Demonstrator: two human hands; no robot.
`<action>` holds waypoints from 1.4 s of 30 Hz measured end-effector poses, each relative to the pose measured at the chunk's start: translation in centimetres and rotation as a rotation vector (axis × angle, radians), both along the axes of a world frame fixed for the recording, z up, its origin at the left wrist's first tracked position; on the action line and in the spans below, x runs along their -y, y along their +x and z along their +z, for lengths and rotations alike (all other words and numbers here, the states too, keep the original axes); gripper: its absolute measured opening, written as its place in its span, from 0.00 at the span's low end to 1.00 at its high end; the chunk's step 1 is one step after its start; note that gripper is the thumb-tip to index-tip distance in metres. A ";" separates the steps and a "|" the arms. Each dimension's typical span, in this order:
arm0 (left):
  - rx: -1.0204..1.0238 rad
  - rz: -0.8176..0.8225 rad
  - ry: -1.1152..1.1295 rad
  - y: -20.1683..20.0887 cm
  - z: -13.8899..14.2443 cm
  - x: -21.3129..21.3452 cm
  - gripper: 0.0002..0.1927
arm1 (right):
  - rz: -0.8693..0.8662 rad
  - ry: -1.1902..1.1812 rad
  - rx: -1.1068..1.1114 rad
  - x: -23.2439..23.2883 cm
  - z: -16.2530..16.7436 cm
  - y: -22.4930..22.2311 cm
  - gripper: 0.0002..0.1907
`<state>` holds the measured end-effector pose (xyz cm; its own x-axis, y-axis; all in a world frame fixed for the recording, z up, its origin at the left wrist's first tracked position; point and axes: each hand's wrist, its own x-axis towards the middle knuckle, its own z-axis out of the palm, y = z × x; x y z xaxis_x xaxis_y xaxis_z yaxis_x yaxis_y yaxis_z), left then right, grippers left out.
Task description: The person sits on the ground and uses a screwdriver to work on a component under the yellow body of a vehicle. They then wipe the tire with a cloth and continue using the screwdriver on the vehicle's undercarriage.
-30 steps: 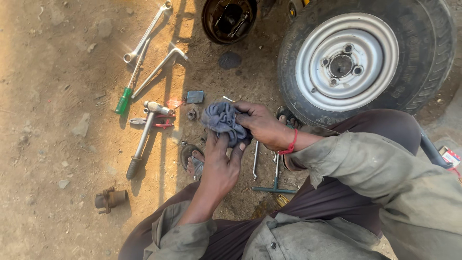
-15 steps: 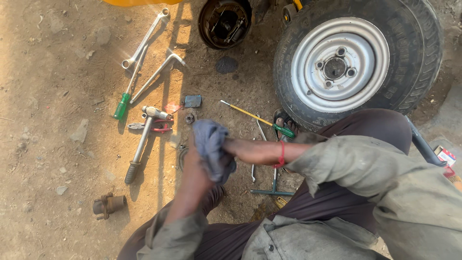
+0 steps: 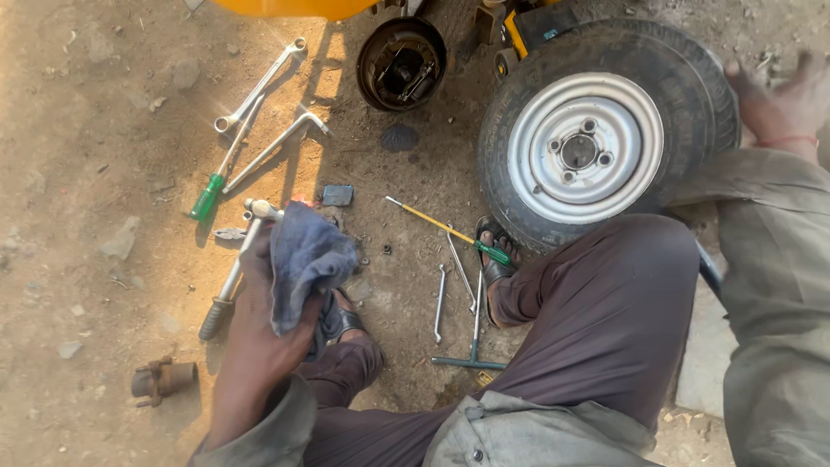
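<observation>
Gripping left hand (image 3: 259,324) half-hidden under blue rag (image 3: 304,264).

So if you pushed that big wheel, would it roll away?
Probably not. The wheel seems to lie flat on the dirt, rim face up, so a push would likely just scrape it along. With a thick tyre and metal rim, it is likely heavy. The right hand is at its edge.

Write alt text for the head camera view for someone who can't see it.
A seated person's left hand grips a blue-grey rag while the right hand rests on a wheel lying on dirt; wrenches, screwdrivers and a hammer lie scattered around.
</observation>
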<state>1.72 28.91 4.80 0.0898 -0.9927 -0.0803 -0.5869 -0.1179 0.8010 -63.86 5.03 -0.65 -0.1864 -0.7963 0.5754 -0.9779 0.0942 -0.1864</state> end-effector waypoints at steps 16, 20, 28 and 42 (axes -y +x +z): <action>-0.006 -0.433 -0.150 -5.7 1.5 4.5 0.34 | -0.192 0.682 0.490 0.7 -0.1 4.1 0.64; 0.064 -0.468 -0.162 -7.4 1.8 5.8 0.35 | -0.135 0.849 0.383 3.3 2.3 9.0 0.65; -0.088 -0.281 -0.178 -8.1 0.1 8.6 0.33 | 0.046 0.815 0.079 3.8 3.9 19.4 0.69; -0.256 -0.233 -0.322 -13.6 -9.4 18.1 0.38 | 0.782 0.101 -0.181 -9.8 2.8 26.8 0.29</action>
<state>-11.91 10.86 -4.63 -0.1208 -0.9620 0.2449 -0.3469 0.2721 0.8976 -37.06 14.85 2.19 0.5353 -0.7075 0.4615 -0.7820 -0.6216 -0.0458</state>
